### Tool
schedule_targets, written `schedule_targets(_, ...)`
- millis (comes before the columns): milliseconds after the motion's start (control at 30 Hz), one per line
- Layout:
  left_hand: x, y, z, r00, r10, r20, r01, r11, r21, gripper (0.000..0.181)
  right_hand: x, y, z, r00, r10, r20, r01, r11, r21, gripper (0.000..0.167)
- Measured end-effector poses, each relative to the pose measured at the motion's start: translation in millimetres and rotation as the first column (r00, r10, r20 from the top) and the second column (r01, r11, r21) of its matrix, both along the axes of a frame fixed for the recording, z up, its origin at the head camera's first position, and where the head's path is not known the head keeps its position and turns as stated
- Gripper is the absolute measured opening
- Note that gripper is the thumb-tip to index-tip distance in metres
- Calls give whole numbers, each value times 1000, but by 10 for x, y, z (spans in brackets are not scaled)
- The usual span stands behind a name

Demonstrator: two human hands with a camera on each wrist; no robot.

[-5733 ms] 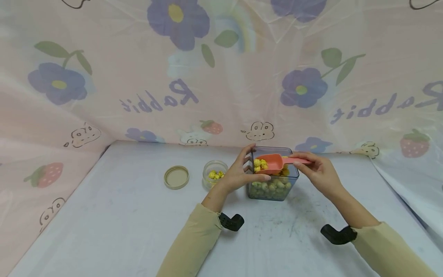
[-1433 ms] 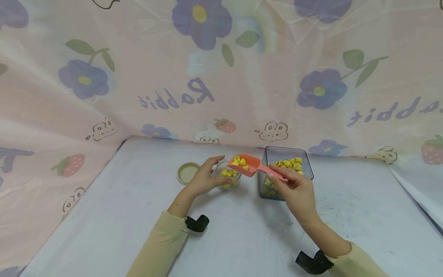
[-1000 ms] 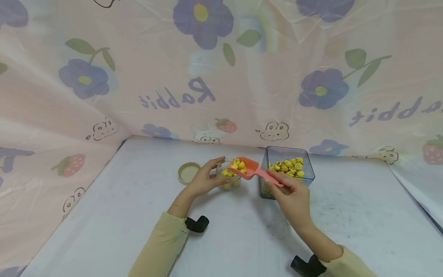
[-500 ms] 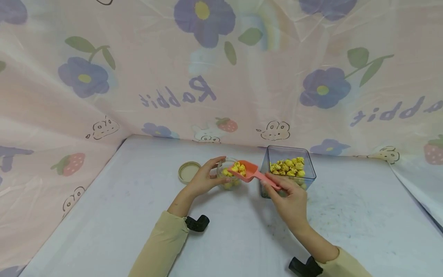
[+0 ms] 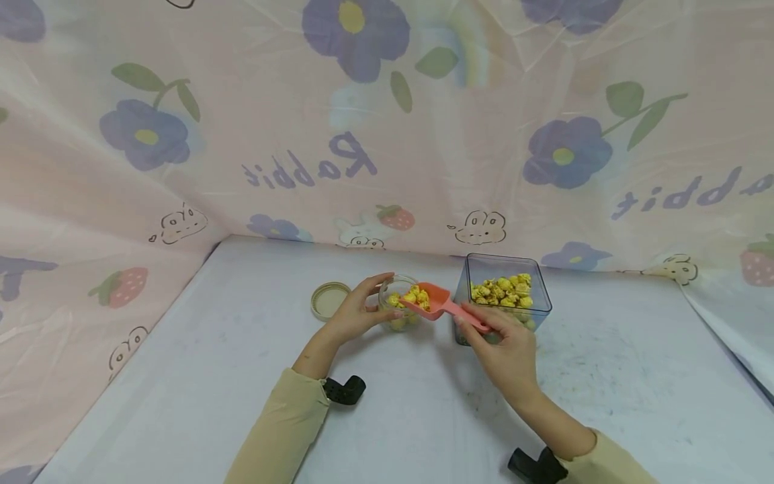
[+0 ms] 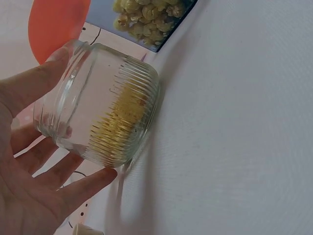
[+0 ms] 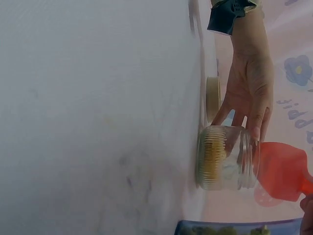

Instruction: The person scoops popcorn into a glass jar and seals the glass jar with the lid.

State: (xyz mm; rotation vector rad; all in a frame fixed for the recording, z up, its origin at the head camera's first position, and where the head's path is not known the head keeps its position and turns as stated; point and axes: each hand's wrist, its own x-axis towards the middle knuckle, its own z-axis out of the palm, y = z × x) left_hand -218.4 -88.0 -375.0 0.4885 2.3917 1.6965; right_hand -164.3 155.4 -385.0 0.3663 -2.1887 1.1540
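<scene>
My left hand holds a small ribbed glass jar upright on the table, thumb on the near side and fingers round the far side. Yellow popcorn covers the jar's bottom. In my right hand I pinch the handle of a coral-red scoop. Its bowl bears several pieces of popcorn, and its front edge is over the jar's mouth. From the right wrist view, the scoop's bowl is at the jar's rim, while only a bit of the right hand shows at the edge.
Right of the jar stands a clear bluish square container with popcorn inside, partly behind my right hand. A beige round lid lies on the white table, left of the jar. A printed curtain hangs behind.
My left hand has gone from the square container to the jar. The loaded scoop has moved left from above that container to the jar's mouth, sinking slightly over the last second.
</scene>
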Motion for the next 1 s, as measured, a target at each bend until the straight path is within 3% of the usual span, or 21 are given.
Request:
schedule_targets(233, 1, -18, 5, 1000, 1, 19, -1, 1000, 6, 69, -16, 2, 127, 999, 31, -33, -27, 994, 101, 25)
schedule_targets(600, 3, -7, -2, 1000, 6, 13, -6, 1000, 12, 68, -71, 16, 344, 998, 62, 18, -64, 977, 205, 22)
schedule_targets(833, -6, -10, -11, 1000, 10, 19, -10, 1000, 14, 66, -86, 20, 399, 996, 52, 66, -66, 972, 224, 22)
schedule_targets(1000, -127, -15, -199, 1000, 19, 20, -20, 1000, 20, 70, -77, 38, 389, 996, 52, 67, -66, 972, 224, 23)
